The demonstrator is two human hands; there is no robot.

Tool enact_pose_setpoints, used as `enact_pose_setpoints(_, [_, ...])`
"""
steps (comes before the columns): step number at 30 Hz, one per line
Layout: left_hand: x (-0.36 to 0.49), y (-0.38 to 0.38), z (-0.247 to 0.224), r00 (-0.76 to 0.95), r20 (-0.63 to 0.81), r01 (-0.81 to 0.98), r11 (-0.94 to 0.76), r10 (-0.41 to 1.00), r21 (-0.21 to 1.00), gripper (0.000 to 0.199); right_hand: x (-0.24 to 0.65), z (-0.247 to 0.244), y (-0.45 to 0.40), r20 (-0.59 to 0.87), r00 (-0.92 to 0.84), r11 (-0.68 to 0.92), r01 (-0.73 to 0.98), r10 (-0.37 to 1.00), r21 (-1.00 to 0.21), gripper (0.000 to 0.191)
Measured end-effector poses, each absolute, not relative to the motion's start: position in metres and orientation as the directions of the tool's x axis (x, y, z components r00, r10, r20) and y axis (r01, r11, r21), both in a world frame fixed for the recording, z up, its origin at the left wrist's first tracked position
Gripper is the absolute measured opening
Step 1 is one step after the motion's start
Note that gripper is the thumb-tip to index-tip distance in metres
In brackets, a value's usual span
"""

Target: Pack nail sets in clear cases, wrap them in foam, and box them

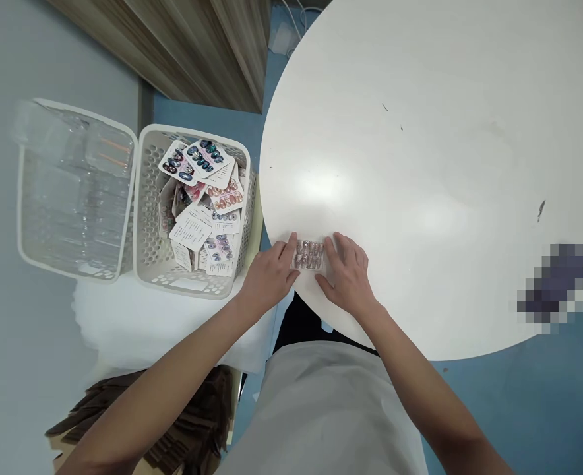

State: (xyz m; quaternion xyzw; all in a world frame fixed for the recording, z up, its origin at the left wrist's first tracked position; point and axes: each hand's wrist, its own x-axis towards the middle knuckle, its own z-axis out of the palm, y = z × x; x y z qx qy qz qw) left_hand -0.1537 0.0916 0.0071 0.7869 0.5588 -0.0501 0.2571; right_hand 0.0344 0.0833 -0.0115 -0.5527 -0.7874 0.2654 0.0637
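Observation:
A small set of press-on nails [310, 255], in pinkish-brown tones and laid in two rows in what looks like clear plastic, lies near the left front edge of the white round table [420, 165]. My left hand [272, 274] grips its left side, index finger at the upper corner and thumb at the lower one. On the opposite side, my right hand [348, 274] has its index finger along the right edge and its thumb by the lower right corner. The undersides of my fingers are hidden.
Left of the table stands a white basket [143, 211] of nail cards [205, 158]. Beside it, another basket [22, 218] holds clear plastic cases [106, 198]. Brown paper-like pieces [197, 422] lie below. A blurred dark object [558, 280] is at the table's right edge.

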Motion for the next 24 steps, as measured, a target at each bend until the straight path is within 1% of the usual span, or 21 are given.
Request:
enact_pose_setpoints(3, [-0.158, 0.083, 0.012, 0.409, -0.319, 0.875, -0.268, 0.855, 0.404, 0.055, 0.035, -0.008, 0.074, -0.204, -0.392, 0.244, 0.824, 0.897, -0.511, 0.067])
enact_pose_setpoints(5, [-0.16, 0.077, 0.015, 0.447, -0.304, 0.852, -0.297, 0.842, 0.431, 0.047, 0.034, -0.004, 0.066, -0.21, -0.394, 0.235, 0.816, 0.895, -0.528, 0.061])
enact_pose_setpoints(7, [-0.16, 0.072, 0.017, 0.477, -0.303, 0.838, -0.323, 0.825, 0.439, 0.043, 0.032, -0.001, 0.058, -0.225, -0.399, 0.231, 0.814, 0.889, -0.532, 0.054])
enact_pose_setpoints(10, [-0.159, 0.067, 0.016, 0.496, -0.304, 0.833, -0.346, 0.813, 0.433, 0.046, 0.028, 0.001, 0.05, -0.258, -0.394, 0.22, 0.83, 0.882, -0.513, 0.047])
enact_pose_setpoints(13, [-0.158, 0.067, 0.015, 0.482, -0.307, 0.843, -0.339, 0.821, 0.417, 0.049, 0.024, 0.0, 0.048, -0.262, -0.377, 0.212, 0.844, 0.889, -0.493, 0.046])
enact_pose_setpoints(20, [-0.16, 0.078, 0.016, 0.441, -0.32, 0.87, -0.313, 0.838, 0.381, 0.056, 0.014, 0.0, 0.061, -0.312, -0.369, 0.222, 0.881, 0.876, -0.418, 0.054])
enact_pose_setpoints(24, [-0.16, 0.083, 0.017, 0.412, -0.347, 0.891, -0.293, 0.842, 0.347, 0.059, 0.008, -0.001, 0.071, -0.292, -0.363, 0.216, 0.876, 0.885, -0.432, 0.057])
